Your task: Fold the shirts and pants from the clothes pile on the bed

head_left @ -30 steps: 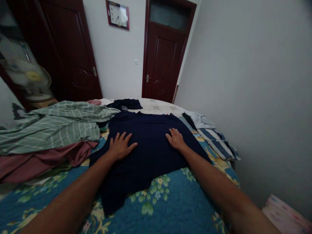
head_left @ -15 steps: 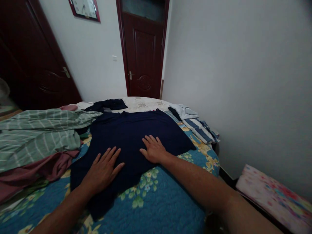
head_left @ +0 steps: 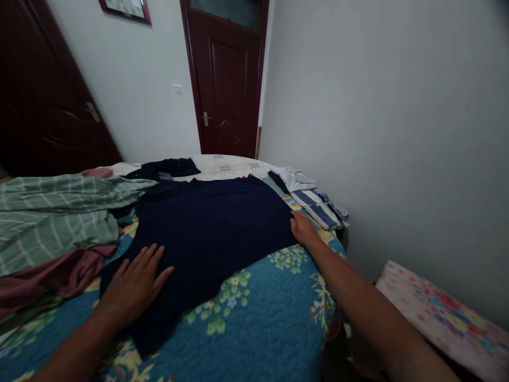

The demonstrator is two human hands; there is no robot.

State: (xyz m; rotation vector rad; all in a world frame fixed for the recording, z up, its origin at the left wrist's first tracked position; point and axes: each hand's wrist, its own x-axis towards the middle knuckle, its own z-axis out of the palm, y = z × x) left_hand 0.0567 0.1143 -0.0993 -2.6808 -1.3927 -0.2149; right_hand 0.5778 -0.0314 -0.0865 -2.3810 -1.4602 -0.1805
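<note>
A dark navy shirt (head_left: 214, 217) lies spread over the blue floral quilt (head_left: 274, 313) in front of me. My left hand (head_left: 135, 284) rests flat on its near left part, fingers stretched and thumb out to the side. At the shirt's right edge is my right hand (head_left: 304, 229), its fingers curled on the sleeve end; they partly hide the cloth they grip.
To the left lie a green striped garment (head_left: 71, 204) and a dusty pink one (head_left: 75, 276). Another navy garment (head_left: 170, 167) is at the back. Folded clothes (head_left: 314, 204) sit at the bed's right edge. Beyond stands a pink floral box-like item (head_left: 441, 318).
My right hand has moved right, from lying flat on the shirt to closing on its right edge. My left hand has slid a little left. The view has shifted slightly.
</note>
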